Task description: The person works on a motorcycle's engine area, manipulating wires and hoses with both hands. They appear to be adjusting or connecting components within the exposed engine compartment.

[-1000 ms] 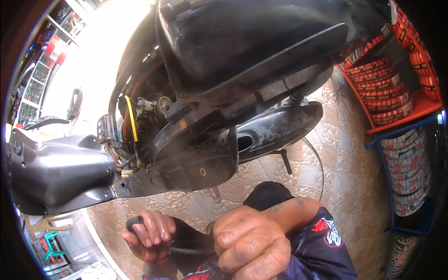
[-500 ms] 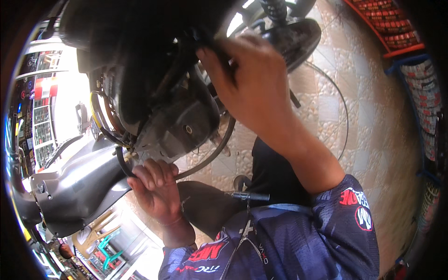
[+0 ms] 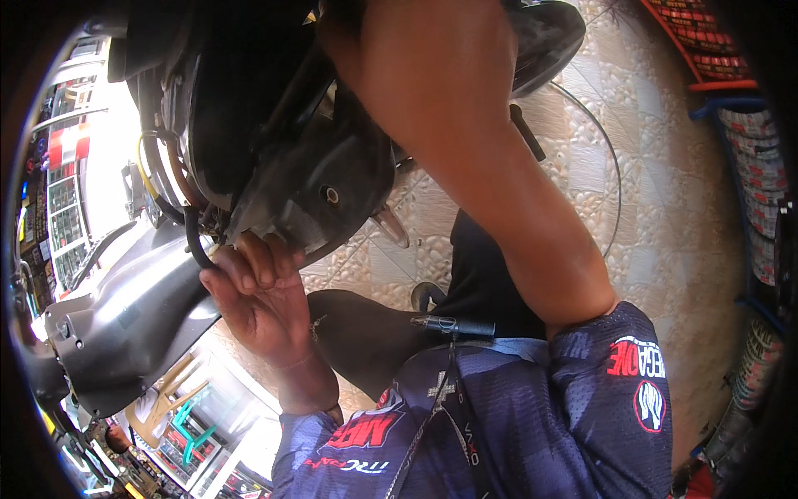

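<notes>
My left hand [image 3: 262,291] is closed round a black hose [image 3: 195,237] at the lower edge of the motorcycle's dark bodywork. The hose curves up from my fingers toward a bundle of cables, one with a yellow stretch [image 3: 147,176]. My right hand [image 3: 416,58] reaches across the top of the view into the shadowed part of the machine, its fingers hidden. Between my hands lies a black plastic cover [image 3: 320,187] with a round metal-rimmed hole. A long, smooth black panel [image 3: 141,320] extends to the left.
A round black part [image 3: 553,41] stands beyond my right forearm, and a thin black cable [image 3: 617,175] loops over the patterned tile floor [image 3: 665,249]. Racks of packaged goods [image 3: 748,166] line the right side. A pen-like object [image 3: 453,325] hangs from my neck cord.
My right hand has moved up and nearer the camera, its fingers now out of sight. My left hand has shifted slightly left and up, still gripping the hose.
</notes>
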The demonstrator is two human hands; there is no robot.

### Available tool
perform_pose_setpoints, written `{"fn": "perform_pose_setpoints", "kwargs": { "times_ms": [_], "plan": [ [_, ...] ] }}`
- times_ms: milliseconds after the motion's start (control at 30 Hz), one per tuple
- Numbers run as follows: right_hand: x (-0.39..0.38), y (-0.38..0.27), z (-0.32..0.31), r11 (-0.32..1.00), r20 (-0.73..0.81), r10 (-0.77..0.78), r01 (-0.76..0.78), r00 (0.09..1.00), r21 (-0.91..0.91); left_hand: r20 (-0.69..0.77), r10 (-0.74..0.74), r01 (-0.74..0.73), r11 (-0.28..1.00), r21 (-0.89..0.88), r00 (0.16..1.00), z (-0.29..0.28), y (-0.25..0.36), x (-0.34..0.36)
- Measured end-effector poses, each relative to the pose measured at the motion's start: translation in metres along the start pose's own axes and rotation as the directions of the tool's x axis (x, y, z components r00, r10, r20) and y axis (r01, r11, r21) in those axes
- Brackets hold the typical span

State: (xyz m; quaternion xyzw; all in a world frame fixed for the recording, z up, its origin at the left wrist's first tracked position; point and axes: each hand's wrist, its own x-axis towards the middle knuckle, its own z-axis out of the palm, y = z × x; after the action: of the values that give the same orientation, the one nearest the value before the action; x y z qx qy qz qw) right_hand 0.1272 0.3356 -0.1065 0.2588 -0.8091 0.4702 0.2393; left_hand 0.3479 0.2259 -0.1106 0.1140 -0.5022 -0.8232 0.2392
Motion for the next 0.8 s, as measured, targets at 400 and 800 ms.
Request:
{"fn": "perform_pose_setpoints", "kwargs": {
  "times_ms": [400, 800],
  "plan": [
    [0.004, -0.015, -0.001, 0.995, 0.013, 0.035, -0.034, 0.999, -0.098, -0.056, 0.010, -0.015, 0.996, -0.083, 0.998, -0.008, 0.003, 0.009],
    [-0.005, -0.027, 0.012, 0.992, -0.043, 0.062, -0.067, 0.997, -0.105, 0.008, 0.000, 0.001, 0.991, -0.131, 1.000, -0.016, 0.003, 0.022]
  ]
}}
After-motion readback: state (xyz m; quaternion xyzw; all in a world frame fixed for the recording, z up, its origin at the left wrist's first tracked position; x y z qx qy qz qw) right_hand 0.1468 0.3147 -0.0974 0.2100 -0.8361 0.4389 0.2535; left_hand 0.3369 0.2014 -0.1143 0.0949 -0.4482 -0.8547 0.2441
